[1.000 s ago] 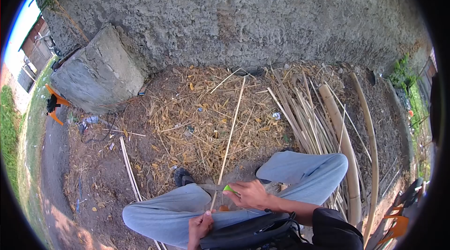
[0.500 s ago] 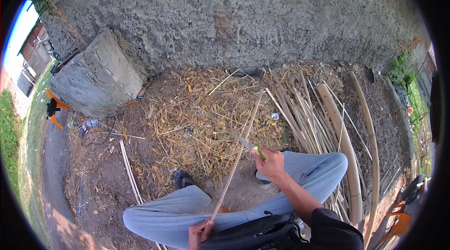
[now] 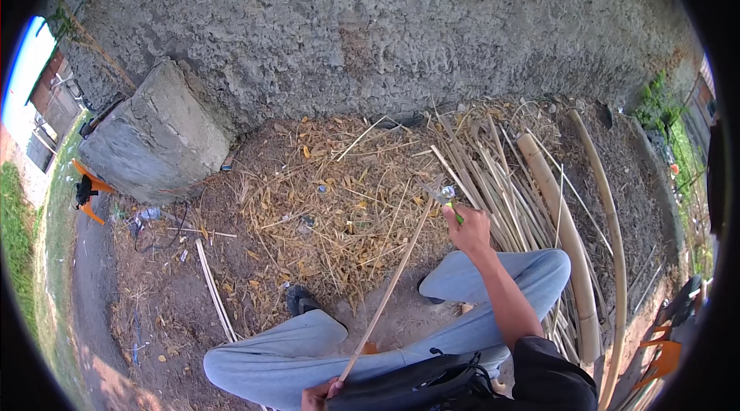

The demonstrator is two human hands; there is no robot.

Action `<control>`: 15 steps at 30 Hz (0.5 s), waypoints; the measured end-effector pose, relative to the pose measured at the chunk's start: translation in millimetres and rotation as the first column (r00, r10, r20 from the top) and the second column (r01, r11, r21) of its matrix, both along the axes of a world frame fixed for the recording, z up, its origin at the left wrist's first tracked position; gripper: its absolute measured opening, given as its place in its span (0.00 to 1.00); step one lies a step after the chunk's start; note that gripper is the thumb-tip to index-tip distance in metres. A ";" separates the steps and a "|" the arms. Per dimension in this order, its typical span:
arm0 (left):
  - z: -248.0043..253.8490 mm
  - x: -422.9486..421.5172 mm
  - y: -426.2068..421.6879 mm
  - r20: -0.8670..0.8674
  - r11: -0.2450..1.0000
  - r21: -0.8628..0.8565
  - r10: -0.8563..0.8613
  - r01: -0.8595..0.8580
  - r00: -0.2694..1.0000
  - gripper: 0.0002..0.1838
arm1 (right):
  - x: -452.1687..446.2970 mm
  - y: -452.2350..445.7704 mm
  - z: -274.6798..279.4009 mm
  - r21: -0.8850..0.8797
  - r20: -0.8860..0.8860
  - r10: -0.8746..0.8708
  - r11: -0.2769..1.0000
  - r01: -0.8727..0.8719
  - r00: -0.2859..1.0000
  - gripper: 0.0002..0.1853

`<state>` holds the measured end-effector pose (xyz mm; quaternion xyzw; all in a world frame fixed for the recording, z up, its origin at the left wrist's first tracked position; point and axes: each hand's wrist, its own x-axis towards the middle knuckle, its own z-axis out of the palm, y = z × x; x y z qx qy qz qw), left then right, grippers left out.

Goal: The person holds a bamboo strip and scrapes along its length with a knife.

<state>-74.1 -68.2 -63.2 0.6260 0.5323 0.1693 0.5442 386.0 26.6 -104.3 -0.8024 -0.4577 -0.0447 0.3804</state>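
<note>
My left hand point(image 3: 321, 393), low at my lap, is closed round the lower end of a thin bamboo strip point(image 3: 388, 289). The strip slants up and away to the right, above the ground between my knees. My right hand point(image 3: 470, 229) grips a knife point(image 3: 460, 218) with a green handle. Its blade points up and to the left, close to the strip's far end; whether the two touch I cannot tell. My fingers partly cover the handle.
Split bamboo strips point(image 3: 493, 187) lie heaped at the right, beside a thick bamboo pole point(image 3: 556, 218) and a thinner curved pole point(image 3: 609, 218). A rough wall point(image 3: 401, 26) rises ahead. A concrete block point(image 3: 158, 137) stands at the left. Dry leaves and shavings point(image 3: 324, 218) litter the ground.
My right hand has moved up and forward with the knife, from the strip's middle toward its far end. The left hand and the strip's near end have shifted slightly down and left.
</note>
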 end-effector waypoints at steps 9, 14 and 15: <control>-8.6 12.7 10.3 0.066 0.994 -0.059 0.094 -0.091 0.993 0.20 | -102.0 -34.2 20.1 0.048 -0.326 0.417 0.903 -0.426 0.848 0.18; 15.8 18.3 21.4 0.085 0.971 -0.224 0.107 -0.085 0.991 0.26 | -152.3 -58.2 10.4 -0.024 -0.128 0.641 0.761 -0.648 0.757 0.15; 13.1 17.1 21.9 0.082 0.971 -0.227 0.099 -0.078 0.992 0.24 | -155.3 -58.6 7.4 -0.038 -0.097 0.642 0.762 -0.647 0.761 0.15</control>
